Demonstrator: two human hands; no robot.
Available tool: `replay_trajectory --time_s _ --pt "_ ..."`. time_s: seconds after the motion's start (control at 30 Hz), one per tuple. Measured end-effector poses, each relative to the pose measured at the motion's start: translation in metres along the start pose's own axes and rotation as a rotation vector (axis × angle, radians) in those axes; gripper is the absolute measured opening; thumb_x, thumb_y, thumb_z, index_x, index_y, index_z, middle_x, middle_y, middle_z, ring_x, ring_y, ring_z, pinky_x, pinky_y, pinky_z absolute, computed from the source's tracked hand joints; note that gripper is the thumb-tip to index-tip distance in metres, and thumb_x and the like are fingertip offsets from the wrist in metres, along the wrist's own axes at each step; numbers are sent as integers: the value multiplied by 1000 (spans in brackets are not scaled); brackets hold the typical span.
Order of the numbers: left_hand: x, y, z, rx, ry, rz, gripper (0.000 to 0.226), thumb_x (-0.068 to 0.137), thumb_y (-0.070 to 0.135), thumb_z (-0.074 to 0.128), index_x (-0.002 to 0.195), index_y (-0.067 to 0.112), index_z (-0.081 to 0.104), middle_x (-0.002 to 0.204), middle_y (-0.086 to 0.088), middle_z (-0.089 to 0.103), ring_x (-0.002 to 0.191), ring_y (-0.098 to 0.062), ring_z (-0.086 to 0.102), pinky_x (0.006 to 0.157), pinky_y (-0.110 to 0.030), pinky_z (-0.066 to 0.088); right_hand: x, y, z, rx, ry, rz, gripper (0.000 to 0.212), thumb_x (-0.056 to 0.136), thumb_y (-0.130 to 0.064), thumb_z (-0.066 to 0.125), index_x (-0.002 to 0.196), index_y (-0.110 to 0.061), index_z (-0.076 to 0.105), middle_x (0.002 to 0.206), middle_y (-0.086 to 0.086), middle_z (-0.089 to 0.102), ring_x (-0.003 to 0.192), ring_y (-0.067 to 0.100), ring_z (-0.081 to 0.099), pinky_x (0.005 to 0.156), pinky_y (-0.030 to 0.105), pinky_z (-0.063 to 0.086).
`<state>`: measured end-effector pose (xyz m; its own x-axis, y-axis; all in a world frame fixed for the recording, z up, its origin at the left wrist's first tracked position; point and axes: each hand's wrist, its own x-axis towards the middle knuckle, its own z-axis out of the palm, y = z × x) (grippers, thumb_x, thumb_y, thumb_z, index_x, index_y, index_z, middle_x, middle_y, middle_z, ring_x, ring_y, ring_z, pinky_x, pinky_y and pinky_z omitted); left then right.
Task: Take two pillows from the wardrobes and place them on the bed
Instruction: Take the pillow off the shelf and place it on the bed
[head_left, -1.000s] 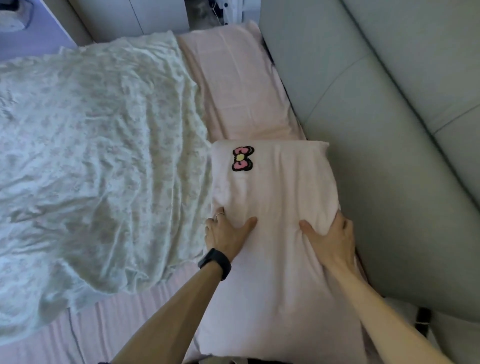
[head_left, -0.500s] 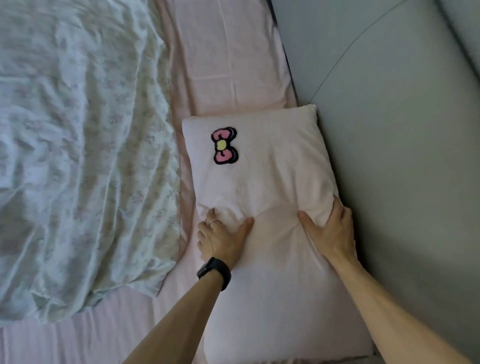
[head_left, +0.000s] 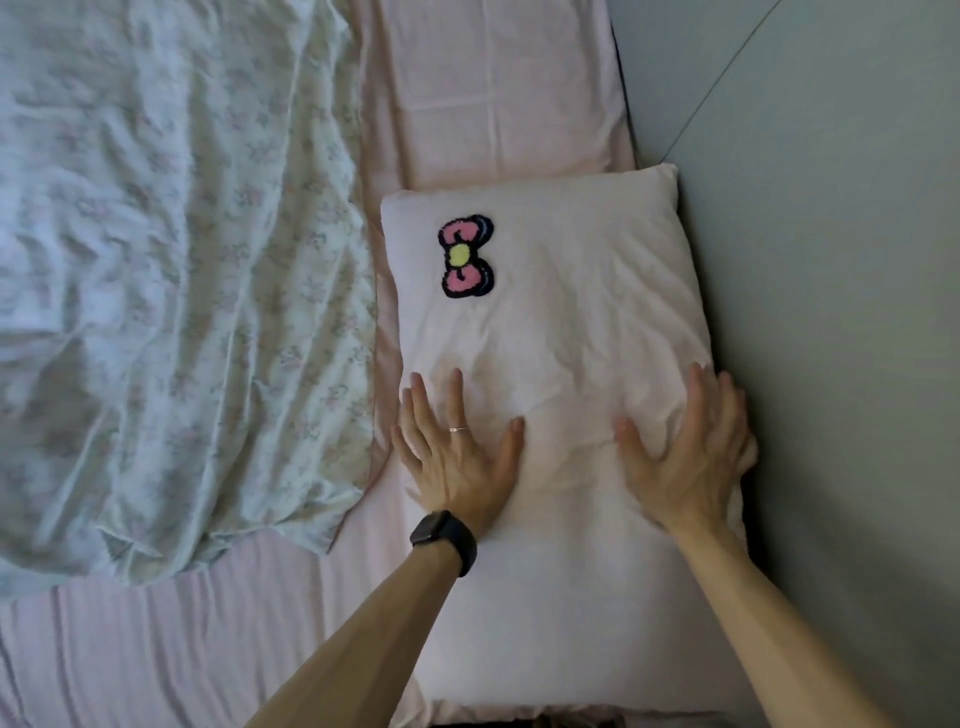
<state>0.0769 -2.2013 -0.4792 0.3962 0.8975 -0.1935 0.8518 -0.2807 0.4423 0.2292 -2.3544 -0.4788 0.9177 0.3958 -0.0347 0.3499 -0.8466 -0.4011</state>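
Bed (head_left: 156, 649): pink fitted sheet, bare and lightly ridged from 6 to 8 o'clock of the view.

Grey padded headboard (head_left: 831, 260): fills the 1 to 5 o'clock side. One seam line runs diagonally across its upper part.

Floral quilt (head_left: 156, 260): pale, crumpled, covers the 8 to 11 o'clock area. Its edge stops just beside the pillows.

Pink pillow with bow (head_left: 571, 322): lies flat on the sheet at centre. Its long edge at 3 o'clock touches the headboard. The fabric is creased, with a dent between the two hands.

Second pink pillow (head_left: 498, 88): at 12 o'clock, flat, fold lines visible. Its near end meets the far end of the bow pillow.

Left hand (head_left: 457, 457): palm down on the bow pillow's 9 o'clock edge, fingers straight and spread, thumb out towards 3 o'clock. It presses and grips nothing.

Right hand (head_left: 685, 457): palm down near the pillow's 3 o'clock edge, just beside the headboard, fingers straight and apart. It also presses flat.

Black smartwatch (head_left: 447, 540): on the left wrist.

Bow patch (head_left: 465, 256): pink loops, yellow centre, dark outline, at 11 o'clock on the pillow face.

Thin ring (head_left: 458, 429): on a left-hand finger.
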Motion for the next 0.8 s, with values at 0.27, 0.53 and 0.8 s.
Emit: replay_trajectory --time_s 0.27,0.53,0.8 --pt "9 -34 42 68 -150 94 73 87 80 25 150 59 -6 167 -2 -14 154 -27 -13 123 -50 -6 -18 15 46 -135 -263 -103 78 85 -81 35 155 -53 16 170 -5 3 156 34 -4 114 75 9" --pt "8 -34 23 119 -276 127 74 88 80 20 151 54 -10 167 -4 -17 153 -32 -13 122 -56 0 -23 4 37 -242 -371 -11 75 86 -87 20 149 -62 -12 167 -15 -21 154 29 -18 114 73 -6" --pt "-111 -88 -47 82 -717 59 75 93 70 32 138 63 -28 159 11 -36 131 -39 50 105 -50 44 -136 -29 -15 -190 -657 384 79 80 -91 17 134 -64 -33 163 -11 -33 150 33 -28 106 84 3"
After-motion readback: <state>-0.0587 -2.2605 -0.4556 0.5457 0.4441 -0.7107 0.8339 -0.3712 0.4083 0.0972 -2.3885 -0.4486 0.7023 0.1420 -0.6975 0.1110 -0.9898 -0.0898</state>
